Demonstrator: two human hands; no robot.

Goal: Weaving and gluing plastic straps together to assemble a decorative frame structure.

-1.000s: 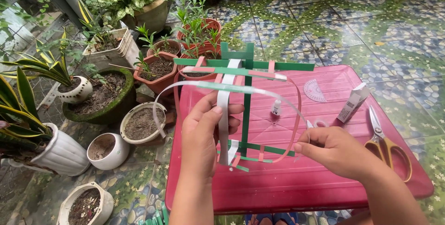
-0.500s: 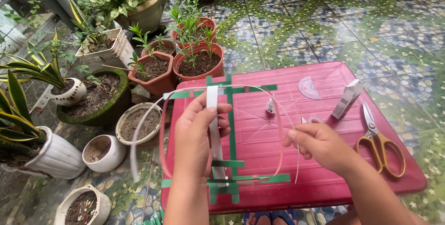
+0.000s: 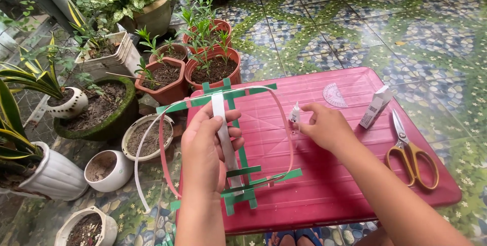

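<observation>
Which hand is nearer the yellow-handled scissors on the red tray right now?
Right. The right hand is at the small glue bottle, left of the yellow-handled scissors; the left hand is farther left, holding the green paper-strip frame.

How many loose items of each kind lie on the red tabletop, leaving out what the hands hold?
Scissors: 1
Small white box: 1
Clear protractor: 1
Total: 3 on the red table

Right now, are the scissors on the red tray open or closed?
Closed. The scissors lie flat on the red tray, their blades together in one line pointing away from the yellow handles, beyond the right hand.
</observation>
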